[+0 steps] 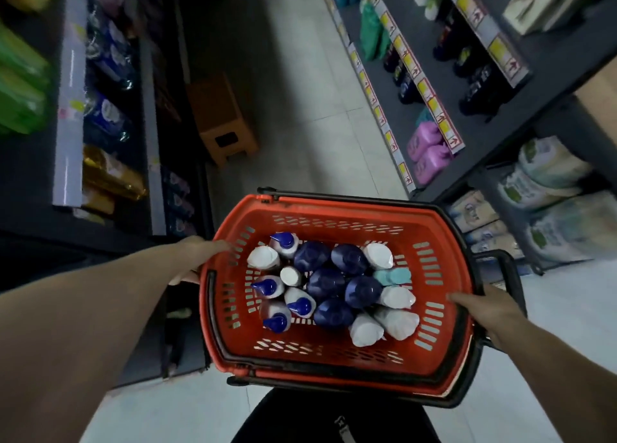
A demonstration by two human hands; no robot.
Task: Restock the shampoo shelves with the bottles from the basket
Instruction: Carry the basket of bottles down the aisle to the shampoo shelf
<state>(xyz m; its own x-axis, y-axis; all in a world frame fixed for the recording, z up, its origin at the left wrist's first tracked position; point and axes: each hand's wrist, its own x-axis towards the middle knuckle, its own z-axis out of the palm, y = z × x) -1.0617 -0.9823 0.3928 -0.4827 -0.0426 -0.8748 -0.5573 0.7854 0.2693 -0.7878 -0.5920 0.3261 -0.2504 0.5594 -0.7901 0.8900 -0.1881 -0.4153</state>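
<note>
The left grip clasps the 9 o'clock rim of the red slotted plastic basket; the right grip clasps the 3 o'clock rim. Inside, white and dark-blue plastic bottles stand upright, closely packed, above the pale tiled floor.

Single head view, steeply downward, close over basket; blurred edges, apparently tilted.
</note>
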